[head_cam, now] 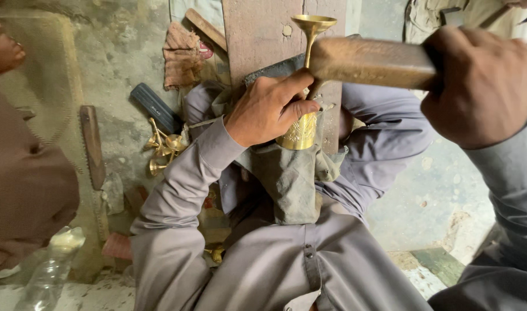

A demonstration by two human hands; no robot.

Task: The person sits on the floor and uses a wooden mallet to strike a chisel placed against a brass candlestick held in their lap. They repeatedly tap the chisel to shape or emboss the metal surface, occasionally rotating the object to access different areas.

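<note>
While the left hand (269, 109) is closed around the middle of a brass goblet (303, 86), the goblet stands upright on a grey cloth (289, 178) that lies over the person's lap. Its engraved base shows just under the fingers, and its thin stem and small cup rise above the hand, in front of a brown wooden plank (257, 34). The right hand (479, 86) is on the right side, higher and nearer to the camera, and it is shut tightly around the handle of a wooden mallet (370, 60). The mallet's head reaches to the left and ends just beside the goblet's stem, above the left hand; I cannot tell if it touches the stem. The two hands are apart, with the mallet between them. On the floor to the left of the left arm lie several small brass cups (162, 150), near a dark flat tool (155, 107) and a long wooden stick (93, 147). A reddish rag (183, 55) lies farther away. At the near left stands a clear plastic bottle (50, 268).
</note>
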